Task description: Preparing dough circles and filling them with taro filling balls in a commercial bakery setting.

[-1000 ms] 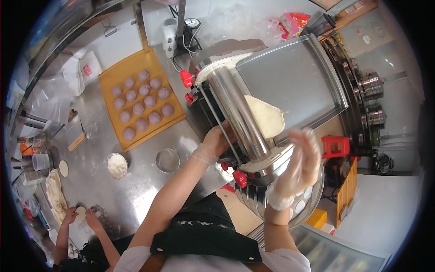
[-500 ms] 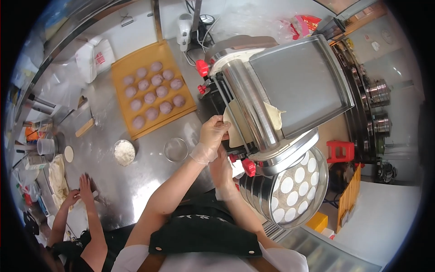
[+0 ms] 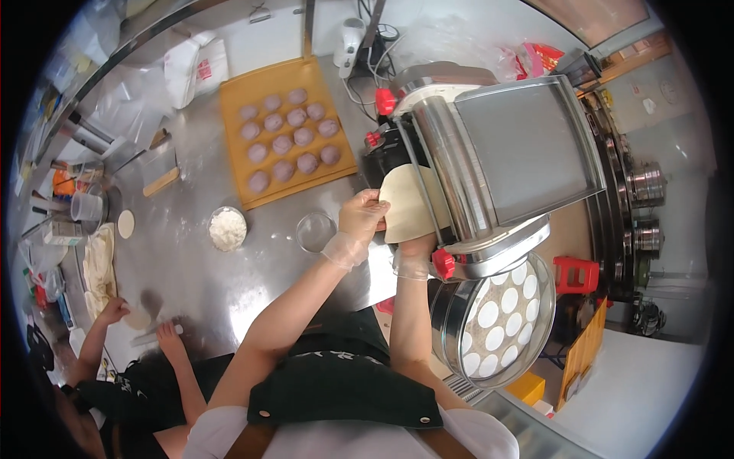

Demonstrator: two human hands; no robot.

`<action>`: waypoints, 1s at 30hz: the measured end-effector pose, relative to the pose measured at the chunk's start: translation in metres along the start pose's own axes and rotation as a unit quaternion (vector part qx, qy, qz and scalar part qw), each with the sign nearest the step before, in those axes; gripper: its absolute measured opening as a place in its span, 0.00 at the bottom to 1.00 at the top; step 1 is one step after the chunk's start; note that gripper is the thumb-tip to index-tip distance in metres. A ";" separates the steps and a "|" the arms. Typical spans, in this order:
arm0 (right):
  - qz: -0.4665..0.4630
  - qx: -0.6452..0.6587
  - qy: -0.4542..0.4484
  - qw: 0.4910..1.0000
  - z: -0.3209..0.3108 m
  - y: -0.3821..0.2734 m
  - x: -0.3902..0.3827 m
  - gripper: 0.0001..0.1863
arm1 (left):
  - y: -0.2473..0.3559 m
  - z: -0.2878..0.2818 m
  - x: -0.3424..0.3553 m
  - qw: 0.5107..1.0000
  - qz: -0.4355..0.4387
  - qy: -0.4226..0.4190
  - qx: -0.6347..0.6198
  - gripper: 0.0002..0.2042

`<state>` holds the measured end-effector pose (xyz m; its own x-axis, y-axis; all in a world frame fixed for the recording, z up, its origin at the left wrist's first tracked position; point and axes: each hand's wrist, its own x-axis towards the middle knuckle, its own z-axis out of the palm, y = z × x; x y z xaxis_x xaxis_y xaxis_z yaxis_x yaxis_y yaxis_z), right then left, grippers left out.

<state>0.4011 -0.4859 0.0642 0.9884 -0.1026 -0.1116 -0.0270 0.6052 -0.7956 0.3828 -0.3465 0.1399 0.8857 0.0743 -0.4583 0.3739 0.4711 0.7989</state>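
A pale dough sheet (image 3: 407, 200) hangs out of the front of a steel dough roller machine (image 3: 457, 164), below its rollers. My left hand (image 3: 361, 218), in a clear thin glove, pinches the sheet's left edge between thumb and fingers. My right hand (image 3: 418, 246), gloved too, reaches under the sheet's lower edge beside a red knob (image 3: 443, 262). Its fingers are hidden by the dough and the machine.
Several purple balls (image 3: 283, 144) sit on a yellow tray (image 3: 340, 168). A bowl of white flour (image 3: 228, 229) and an empty-looking round dish (image 3: 316, 232) stand nearby. Stacked round steamer trays (image 3: 489, 375) hold white discs. At lower left a co-worker's hands (image 3: 170, 336) work with a rolling pin (image 3: 157, 334).
The dough end on top of the rollers has passed through, and more sheet shows below. My right hand has moved right, under the dough. The co-worker's hands have moved apart.
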 end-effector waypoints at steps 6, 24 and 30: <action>0.125 0.229 0.017 0.965 0.021 -0.008 -0.007 0.26 | -0.024 -0.015 -0.003 0.994 0.087 0.032 -0.052 0.14; 0.285 -0.323 -0.171 0.886 0.053 0.097 -0.141 0.18 | -0.091 -0.304 -0.152 0.830 0.090 0.481 0.267 0.12; -0.136 -0.646 -0.180 0.729 0.066 0.079 -0.095 0.15 | -0.034 -0.306 -0.093 0.611 0.296 0.376 0.630 0.09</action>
<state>0.3147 -0.3759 0.0511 0.9521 0.2747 0.1341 0.2899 -0.6720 -0.6815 0.2039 -0.1008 0.0362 0.7687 0.5097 0.3865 0.3834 -0.8508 0.3594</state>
